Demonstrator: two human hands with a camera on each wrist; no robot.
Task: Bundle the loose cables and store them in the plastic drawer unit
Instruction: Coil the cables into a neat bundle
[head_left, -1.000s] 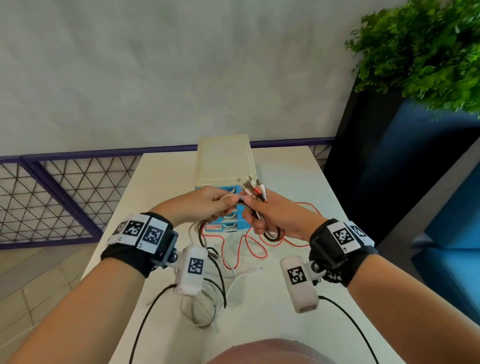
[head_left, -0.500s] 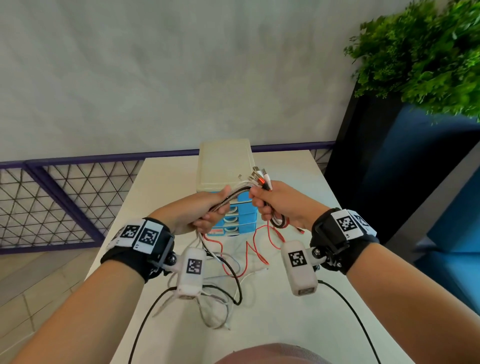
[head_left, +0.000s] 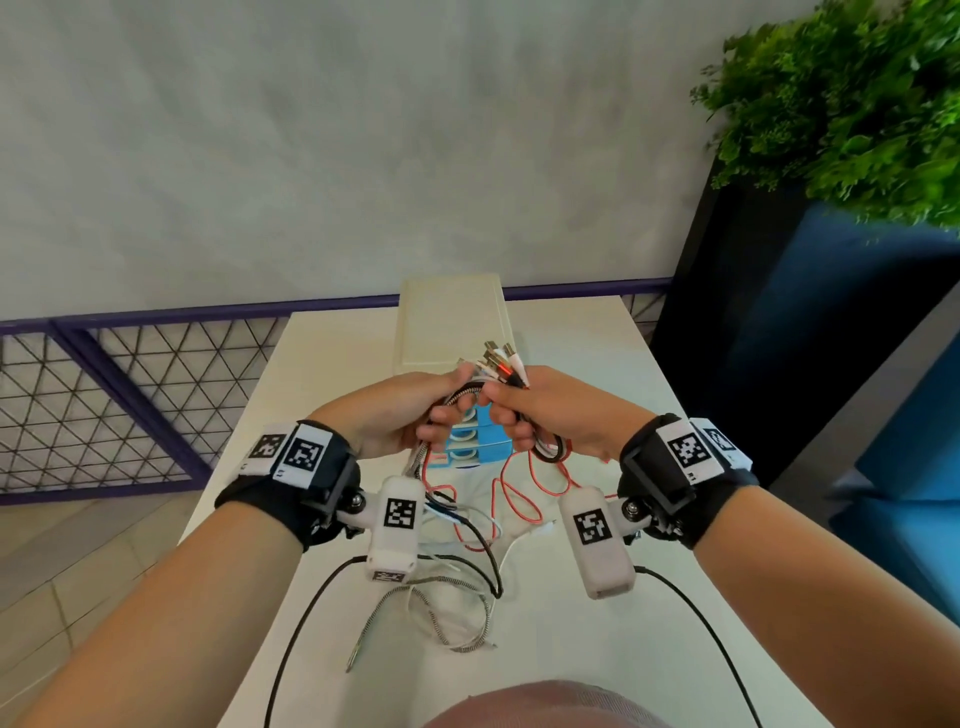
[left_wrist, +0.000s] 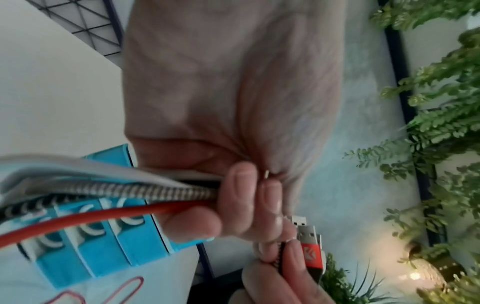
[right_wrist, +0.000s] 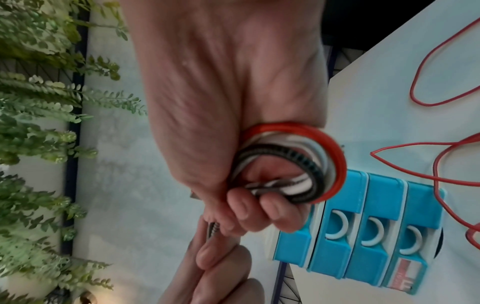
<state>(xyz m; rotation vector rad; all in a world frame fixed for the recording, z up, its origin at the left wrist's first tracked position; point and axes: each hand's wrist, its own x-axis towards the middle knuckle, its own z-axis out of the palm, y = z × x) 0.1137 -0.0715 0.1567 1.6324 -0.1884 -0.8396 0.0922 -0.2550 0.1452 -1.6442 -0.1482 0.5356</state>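
Both hands raised over white table, at 12 o'clock of view centre. Right hand clenches looped cable bundle, USB plugs protruding. Left hand pinches trailing cables. Blue drawer unit just behind, closed.

Drawer unit behind hands — cables below

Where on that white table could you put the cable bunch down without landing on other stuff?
Bare patches: the table right of the loose cables, and either side of the drawer unit. Crowded: the middle, in front of the drawers, under both hands.
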